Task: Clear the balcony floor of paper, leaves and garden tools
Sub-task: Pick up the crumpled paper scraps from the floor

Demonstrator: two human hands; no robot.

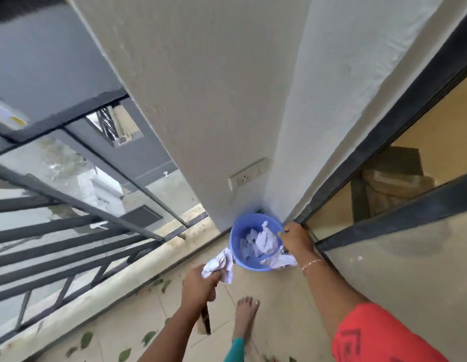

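A: How far along is the clearing?

B: Partway, by the look of it. The blue bucket (255, 244) stands in the corner where the wall meets the door frame, and it already holds several crumpled papers (263, 241). One sheet hangs over its near rim.

A: And the hands?

B: The right hand (297, 237) is closed over the bucket's rim on the side nearest the door. The left hand (199, 283) is clenched around another wad of paper (219, 262), held just beside the bucket and not yet over its opening. Under that hand a dark, flat tool (205, 321) sticks down toward the floor; whether the same fist holds it is likely but hard to confirm.

A: What remains?

B: Green leaves (148, 337) lie scattered over the floor tiles (279, 296) near the railing (70, 231) and around the bare foot (246, 312). So the paper seems mostly gathered, while the leaves and any tools look untouched.
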